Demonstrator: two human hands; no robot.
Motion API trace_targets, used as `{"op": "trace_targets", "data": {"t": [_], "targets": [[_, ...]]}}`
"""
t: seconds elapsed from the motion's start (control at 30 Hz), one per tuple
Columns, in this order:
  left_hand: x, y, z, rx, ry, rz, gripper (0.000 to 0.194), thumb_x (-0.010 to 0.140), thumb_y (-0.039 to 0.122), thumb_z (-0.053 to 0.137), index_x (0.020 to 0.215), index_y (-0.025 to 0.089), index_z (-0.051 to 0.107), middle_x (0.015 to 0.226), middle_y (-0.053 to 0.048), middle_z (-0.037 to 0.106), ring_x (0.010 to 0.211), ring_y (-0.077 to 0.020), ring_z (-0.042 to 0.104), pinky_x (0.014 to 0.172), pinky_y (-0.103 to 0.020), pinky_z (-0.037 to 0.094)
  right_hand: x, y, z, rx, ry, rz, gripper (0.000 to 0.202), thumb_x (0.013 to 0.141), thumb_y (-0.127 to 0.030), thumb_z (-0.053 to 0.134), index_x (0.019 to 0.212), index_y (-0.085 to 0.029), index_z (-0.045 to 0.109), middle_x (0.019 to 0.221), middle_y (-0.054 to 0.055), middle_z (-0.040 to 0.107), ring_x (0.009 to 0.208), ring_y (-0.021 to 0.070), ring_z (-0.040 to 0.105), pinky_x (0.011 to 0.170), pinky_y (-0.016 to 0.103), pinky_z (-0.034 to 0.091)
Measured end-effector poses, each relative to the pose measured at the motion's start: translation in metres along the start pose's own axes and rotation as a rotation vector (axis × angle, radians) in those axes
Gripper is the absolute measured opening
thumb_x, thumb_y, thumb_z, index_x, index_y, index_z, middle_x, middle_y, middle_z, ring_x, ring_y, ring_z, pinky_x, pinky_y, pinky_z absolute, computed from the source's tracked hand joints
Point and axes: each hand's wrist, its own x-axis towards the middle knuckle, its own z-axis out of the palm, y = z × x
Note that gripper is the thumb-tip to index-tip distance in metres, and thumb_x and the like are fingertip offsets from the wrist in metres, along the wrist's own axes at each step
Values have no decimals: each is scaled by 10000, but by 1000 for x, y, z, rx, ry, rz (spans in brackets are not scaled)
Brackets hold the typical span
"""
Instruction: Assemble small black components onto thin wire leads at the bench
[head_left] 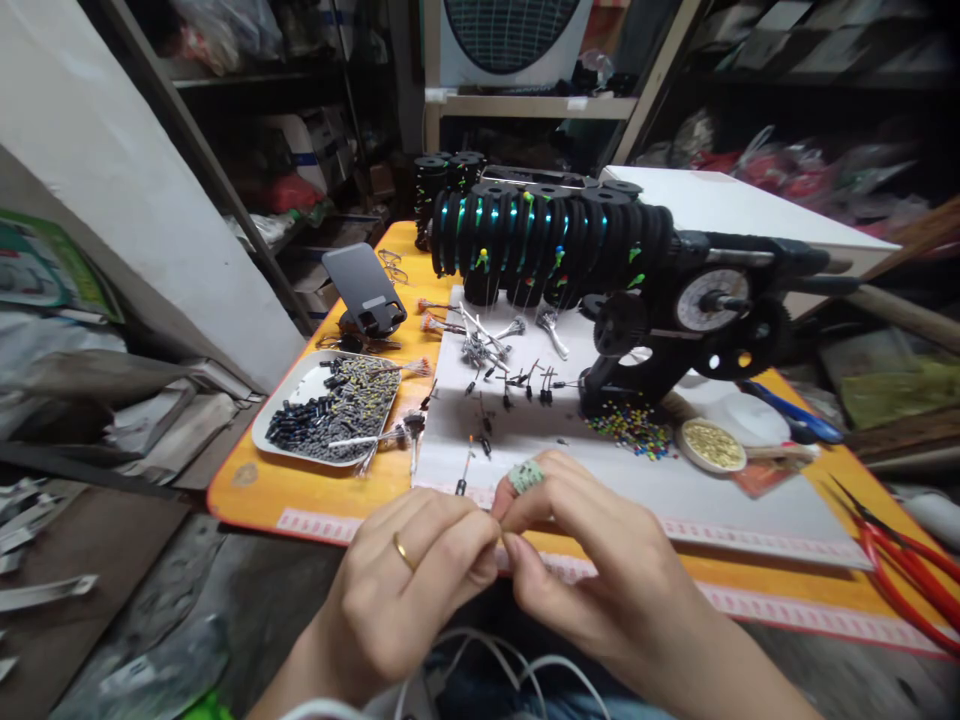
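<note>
My left hand [416, 585], with a gold ring, and my right hand [600, 555], with green patterned tape [526, 476] round one finger, meet above the table's front edge. Both are closed in a pinch, fingertips touching. Whatever lies between them is too small or hidden to make out. Just beyond the left knuckles a small black piece with an orange-tipped stem [461, 486] shows. Several similar small black pieces [546, 394] lie farther back on the white sheet [540, 430], near white bundles [555, 335] of thin strands.
A white tray [260, 428] of small black and grey pieces stands left, by a grey phone-like slab [365, 287]. Black spools [555, 235] on a geared stand [626, 375] rise behind. Coloured beads [634, 430], a golden-filled dish [712, 445] and red-handled scissors [904, 570] lie right.
</note>
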Motion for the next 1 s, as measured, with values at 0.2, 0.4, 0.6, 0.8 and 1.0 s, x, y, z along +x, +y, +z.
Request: {"op": "trace_targets", "data": {"t": [0.2,0.4,0.6,0.8,1.0], "targets": [[7,6,10,-346,127,-525,170,781,33,605,757,201,612,677,22,583,537,-93,521,440,-152,420,10,0,3,-272,-9,-220,119,945,-22,505,930,-133,546,875,132,652,866,244,570,727,383,522],[-2,-4,13,-925,97,-895,72,793,181,715,775,161,648,658,22,568,546,-76,474,525,-161,448,13,0,7,-211,23,-193,127,938,-29,516,940,-152,549,883,117,644,871,228,566,716,367,539],[-4,-7,11,-1135,79,-927,175,829,293,754,785,158,652,691,25,555,584,-70,476,579,-160,453,5,0,11,-85,101,-142,191,905,-5,565,1003,-168,588,986,92,626,911,176,602,778,294,550],[-3,2,15,-1006,165,-863,68,824,123,697,790,180,682,733,10,650,620,-88,597,606,-156,514,2,-6,15,91,209,9,218,856,-13,595,1002,-162,657,946,80,657,888,159,664,762,256,564],[-5,10,14,-644,227,-669,219,798,9,632,797,224,677,723,41,638,644,-85,593,594,-133,483,-3,-7,21,297,210,189,156,876,-87,629,957,-204,694,918,49,655,873,150,679,723,223,576]]}}
